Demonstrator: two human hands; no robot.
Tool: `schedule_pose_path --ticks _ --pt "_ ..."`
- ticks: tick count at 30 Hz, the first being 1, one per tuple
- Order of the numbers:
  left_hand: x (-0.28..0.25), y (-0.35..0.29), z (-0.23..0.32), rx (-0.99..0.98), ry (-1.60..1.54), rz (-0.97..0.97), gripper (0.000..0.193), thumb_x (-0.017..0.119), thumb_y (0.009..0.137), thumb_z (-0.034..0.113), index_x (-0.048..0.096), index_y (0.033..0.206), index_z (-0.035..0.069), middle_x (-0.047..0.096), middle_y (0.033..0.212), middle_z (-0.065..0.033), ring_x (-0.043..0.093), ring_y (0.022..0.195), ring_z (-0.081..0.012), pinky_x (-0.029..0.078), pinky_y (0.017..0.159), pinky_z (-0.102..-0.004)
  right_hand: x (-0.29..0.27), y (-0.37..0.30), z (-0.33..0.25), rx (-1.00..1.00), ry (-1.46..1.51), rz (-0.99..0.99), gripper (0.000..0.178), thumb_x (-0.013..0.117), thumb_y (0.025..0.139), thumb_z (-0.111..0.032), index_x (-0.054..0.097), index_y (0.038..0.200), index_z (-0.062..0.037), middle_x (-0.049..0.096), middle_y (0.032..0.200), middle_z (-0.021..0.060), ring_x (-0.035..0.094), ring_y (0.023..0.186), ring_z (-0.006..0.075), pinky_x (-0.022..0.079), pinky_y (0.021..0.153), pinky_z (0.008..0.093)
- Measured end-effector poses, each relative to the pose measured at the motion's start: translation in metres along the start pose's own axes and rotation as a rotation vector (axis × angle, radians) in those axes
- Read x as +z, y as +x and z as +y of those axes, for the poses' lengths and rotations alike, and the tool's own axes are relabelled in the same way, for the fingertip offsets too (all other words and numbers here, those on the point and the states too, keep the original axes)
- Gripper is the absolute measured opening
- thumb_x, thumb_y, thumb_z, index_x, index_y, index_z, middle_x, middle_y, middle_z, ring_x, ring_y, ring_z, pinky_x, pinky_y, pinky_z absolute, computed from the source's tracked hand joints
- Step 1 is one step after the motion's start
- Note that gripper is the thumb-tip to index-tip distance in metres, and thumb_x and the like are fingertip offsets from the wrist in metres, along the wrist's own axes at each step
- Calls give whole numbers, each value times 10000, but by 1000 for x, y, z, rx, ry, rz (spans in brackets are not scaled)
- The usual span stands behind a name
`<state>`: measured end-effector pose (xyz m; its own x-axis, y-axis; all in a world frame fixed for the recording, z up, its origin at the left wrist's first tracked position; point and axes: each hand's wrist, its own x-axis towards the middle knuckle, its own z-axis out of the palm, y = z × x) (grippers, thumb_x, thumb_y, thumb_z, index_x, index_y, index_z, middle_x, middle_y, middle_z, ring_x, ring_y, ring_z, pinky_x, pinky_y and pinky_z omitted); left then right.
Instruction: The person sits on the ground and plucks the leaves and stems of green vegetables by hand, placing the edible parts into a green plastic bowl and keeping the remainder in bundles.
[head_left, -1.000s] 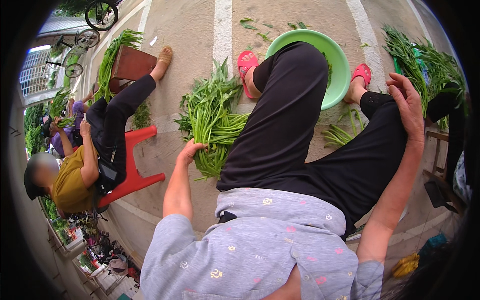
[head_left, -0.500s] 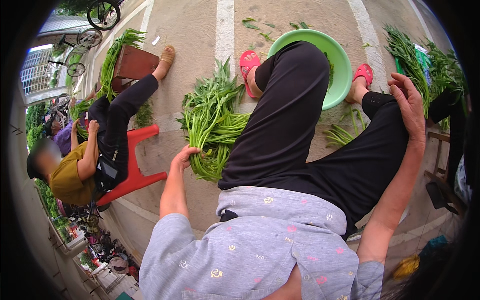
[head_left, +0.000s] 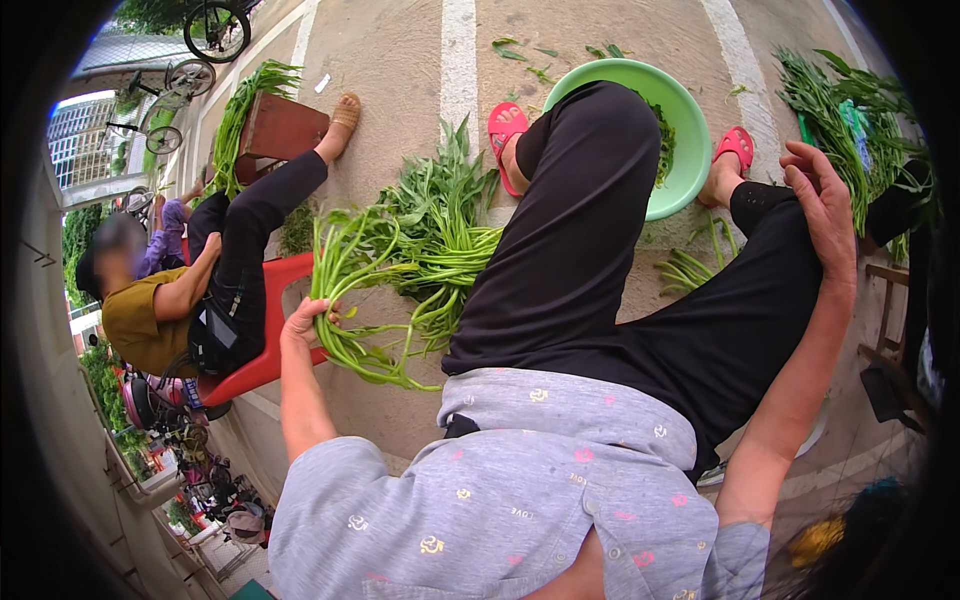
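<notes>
My left hand is closed around a bunch of long-stemmed leafy greens, which looks like water spinach. The bunch is lifted at my left, its stems fanning up and bending down to the right. Beside my left leg, a larger pile of the same greens lies on the ground, leaves pointing away from me. My right hand rests on my right knee, fingers loosely extended and holding nothing. Beyond my knees stands a light green basin with some cut greens inside, partly hidden by my left leg.
Cut stems lie on the ground between my legs. More greens are heaped at far right beside a wooden stool. At left, a person sits on a red plastic chair, near a brown box topped with greens.
My left hand has moved left and lifted a bunch of greens off the pile. My right hand stays on the knee. The seated person at left has shifted posture.
</notes>
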<state>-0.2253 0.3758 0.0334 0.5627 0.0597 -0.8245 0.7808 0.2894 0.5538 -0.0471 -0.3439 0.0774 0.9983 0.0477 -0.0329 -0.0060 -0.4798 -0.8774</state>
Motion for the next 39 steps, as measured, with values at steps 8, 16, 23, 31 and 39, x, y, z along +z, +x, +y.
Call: schedule_pose_path --ticks 8,16,23,31,39 --pt "29 -20 59 112 146 -81 312 674 701 145 512 947 44 556 745 -62 527 539 -125 466 530 -296 -2 -1 0 28 1 -16 303 523 865 -111 509 1157 -33 559 971 28 499 893 97 398 810 225" --pt "25 -30 89 -76 361 -2 238 639 720 84 523 923 36 557 730 -58 530 525 -130 478 502 -278 -2 1 2 25 -19 -35 299 525 864 -116 510 1151 -30 558 970 31 501 889 92 397 809 220" --pt "-23 -52 93 -330 513 169 191 629 719 77 553 888 33 594 729 -55 573 548 -130 500 501 -280 3 1 -5 -12 -13 6 265 537 855 -98 522 1108 -20 566 911 36 515 817 92 418 761 219" --pt "-48 -52 178 395 274 81 348 662 747 205 510 1001 24 566 786 -22 548 633 -110 493 603 -269 6 4 -11 -22 -43 -15 257 530 850 -92 523 1092 -6 583 882 57 544 792 114 440 730 236" --pt "166 -14 401 1097 -351 -462 276 584 778 11 533 1045 -36 585 1001 -164 562 956 -254 426 926 -412 9 4 -16 9 -41 24 248 533 832 -96 548 1063 -7 615 838 71 572 754 131 460 686 250"
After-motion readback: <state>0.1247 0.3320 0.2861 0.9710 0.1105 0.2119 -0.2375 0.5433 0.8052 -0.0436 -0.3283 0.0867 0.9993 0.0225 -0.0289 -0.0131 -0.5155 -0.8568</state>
